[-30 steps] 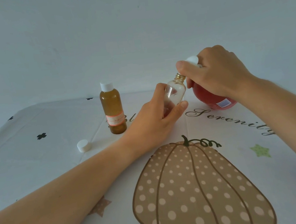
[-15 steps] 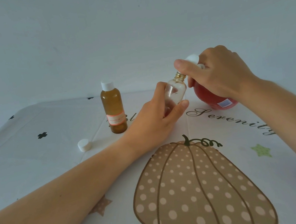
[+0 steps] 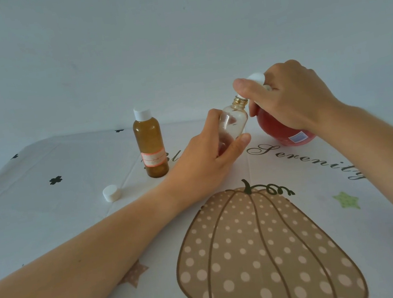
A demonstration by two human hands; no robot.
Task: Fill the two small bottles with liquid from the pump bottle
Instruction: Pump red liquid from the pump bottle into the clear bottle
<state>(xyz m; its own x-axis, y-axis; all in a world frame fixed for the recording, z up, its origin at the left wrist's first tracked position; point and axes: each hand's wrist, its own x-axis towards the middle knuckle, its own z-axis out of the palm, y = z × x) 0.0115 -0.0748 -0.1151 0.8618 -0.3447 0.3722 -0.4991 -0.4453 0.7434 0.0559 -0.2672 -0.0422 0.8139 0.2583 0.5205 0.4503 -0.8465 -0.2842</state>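
My left hand (image 3: pixel 206 157) grips a small clear bottle (image 3: pixel 234 121), tilted, with its gold threaded neck up against the white pump head (image 3: pixel 256 79). A little red liquid shows inside the clear bottle. My right hand (image 3: pixel 291 101) wraps over the round red pump bottle (image 3: pixel 286 134), forefinger lying across the pump head. The pump spout is hidden behind that finger. A second small bottle (image 3: pixel 150 145), amber with a white cap and pink label, stands upright to the left. A loose white cap (image 3: pixel 111 193) lies on the cloth further left.
A tablecloth (image 3: pixel 46 193) printed with a dotted pumpkin, stars and script lettering covers the table. A plain pale wall rises behind the table's far edge.
Red liquid now shows inside the clear bottle. Both hands have stayed almost in place.
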